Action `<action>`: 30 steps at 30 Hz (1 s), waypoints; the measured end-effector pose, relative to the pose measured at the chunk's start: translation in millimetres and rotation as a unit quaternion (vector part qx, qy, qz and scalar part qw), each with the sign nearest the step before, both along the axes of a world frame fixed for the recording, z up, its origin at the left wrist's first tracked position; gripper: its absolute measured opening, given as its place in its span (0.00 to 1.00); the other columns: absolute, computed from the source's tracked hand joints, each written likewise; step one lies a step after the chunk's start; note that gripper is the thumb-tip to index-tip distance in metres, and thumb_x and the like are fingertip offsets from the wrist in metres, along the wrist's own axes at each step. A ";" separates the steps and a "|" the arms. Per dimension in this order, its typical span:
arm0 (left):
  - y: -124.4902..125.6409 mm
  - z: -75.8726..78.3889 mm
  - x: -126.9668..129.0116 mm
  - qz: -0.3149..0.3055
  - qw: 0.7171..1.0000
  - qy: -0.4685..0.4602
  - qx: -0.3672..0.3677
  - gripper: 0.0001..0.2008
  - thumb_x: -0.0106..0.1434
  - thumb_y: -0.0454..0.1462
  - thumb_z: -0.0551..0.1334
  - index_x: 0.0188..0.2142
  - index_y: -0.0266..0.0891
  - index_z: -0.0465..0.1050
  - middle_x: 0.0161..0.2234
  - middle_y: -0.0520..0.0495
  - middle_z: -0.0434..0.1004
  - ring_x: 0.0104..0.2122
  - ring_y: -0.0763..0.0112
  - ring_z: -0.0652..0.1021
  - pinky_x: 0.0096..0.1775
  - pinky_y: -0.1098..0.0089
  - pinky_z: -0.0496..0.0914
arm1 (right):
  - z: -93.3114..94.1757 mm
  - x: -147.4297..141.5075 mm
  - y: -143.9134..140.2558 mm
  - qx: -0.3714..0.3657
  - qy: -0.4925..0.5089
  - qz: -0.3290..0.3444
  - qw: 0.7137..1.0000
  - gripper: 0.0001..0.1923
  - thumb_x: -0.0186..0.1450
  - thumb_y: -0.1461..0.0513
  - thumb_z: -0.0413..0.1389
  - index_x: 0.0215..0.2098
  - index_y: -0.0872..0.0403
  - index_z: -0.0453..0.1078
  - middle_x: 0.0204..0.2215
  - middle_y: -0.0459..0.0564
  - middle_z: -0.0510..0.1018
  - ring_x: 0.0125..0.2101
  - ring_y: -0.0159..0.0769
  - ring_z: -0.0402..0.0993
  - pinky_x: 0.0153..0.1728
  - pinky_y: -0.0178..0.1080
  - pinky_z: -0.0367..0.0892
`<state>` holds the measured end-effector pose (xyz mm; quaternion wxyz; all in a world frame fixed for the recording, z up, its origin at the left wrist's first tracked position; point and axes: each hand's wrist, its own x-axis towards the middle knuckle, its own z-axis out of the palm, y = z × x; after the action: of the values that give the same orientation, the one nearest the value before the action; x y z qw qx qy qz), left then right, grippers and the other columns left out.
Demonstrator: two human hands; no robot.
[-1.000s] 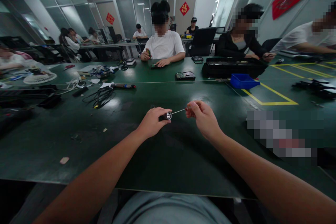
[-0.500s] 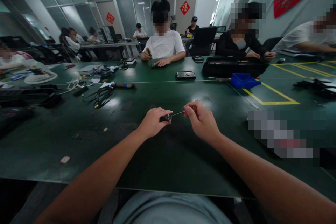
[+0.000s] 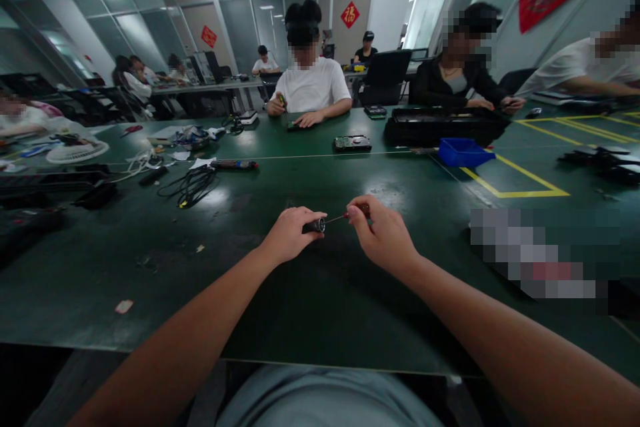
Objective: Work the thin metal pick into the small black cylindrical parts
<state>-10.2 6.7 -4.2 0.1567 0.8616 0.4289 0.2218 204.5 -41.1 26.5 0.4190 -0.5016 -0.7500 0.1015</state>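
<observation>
Above the near part of the green table, my left hand [image 3: 290,233] is closed around a short black cylinder [image 3: 314,225]. Its round open end, with a pale rim, faces right; its exact kind does not show clearly. My right hand [image 3: 383,227] grips a screwdriver [image 3: 362,211] by its dark red handle. The thin metal shaft points left, its tip at or just inside the cylinder's open end; I cannot tell how deep. Fingers cover most of both things.
A corded tool [image 3: 235,165] with coiled black cable [image 3: 190,185] lies ahead left. Beyond my hands are a hard drive [image 3: 353,143], a blue bin [image 3: 465,153] and a long black housing [image 3: 445,125]. A co-worker [image 3: 313,83] sits opposite. A blurred-out object [image 3: 530,250] lies at right.
My right hand has turned slightly, showing more of the screwdriver handle and tilting the shaft a little. My left hand holds the cylinder nearly still.
</observation>
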 end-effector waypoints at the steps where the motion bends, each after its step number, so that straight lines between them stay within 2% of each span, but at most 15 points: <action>1: -0.1 0.1 -0.2 -0.002 1.000 -0.003 -0.001 0.22 0.61 0.37 0.68 0.55 0.47 0.73 0.46 0.47 0.77 0.48 0.61 0.74 0.54 0.56 0.66 | 0.3 -0.2 -0.1 -0.003 0.000 0.000 1.000 0.09 0.71 0.58 0.48 0.40 0.53 0.67 0.29 0.51 0.79 0.29 0.39 0.76 0.31 0.39 0.65; 12: 0.6 -3.8 0.1 -0.005 1.000 -0.016 -0.012 0.22 0.61 0.38 0.69 0.54 0.47 0.74 0.46 0.47 0.76 0.47 0.62 0.75 0.53 0.58 0.67 | 0.9 1.1 -1.4 -0.018 0.033 0.001 0.999 0.10 0.72 0.56 0.48 0.40 0.52 0.68 0.31 0.51 0.80 0.32 0.40 0.77 0.34 0.41 0.66; 21: 1.8 -5.9 0.3 -0.020 1.000 -0.014 -0.003 0.22 0.60 0.37 0.70 0.54 0.46 0.74 0.45 0.47 0.77 0.47 0.62 0.75 0.53 0.59 0.67 | -0.9 2.1 0.3 -0.048 0.044 0.015 0.998 0.10 0.71 0.56 0.48 0.38 0.52 0.68 0.28 0.49 0.79 0.29 0.38 0.76 0.31 0.39 0.65; 30: 0.4 -0.6 -1.1 0.017 0.999 -0.019 -0.023 0.21 0.61 0.37 0.68 0.54 0.47 0.74 0.47 0.47 0.76 0.47 0.61 0.75 0.53 0.58 0.68 | -3.9 4.6 6.0 -0.033 0.014 0.000 0.999 0.09 0.71 0.58 0.48 0.38 0.51 0.67 0.28 0.49 0.78 0.29 0.39 0.75 0.31 0.40 0.64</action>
<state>-11.3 7.1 -4.8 0.1813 0.8459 0.4452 0.2310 209.1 -35.1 22.6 0.4125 -0.5136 -0.7405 0.1331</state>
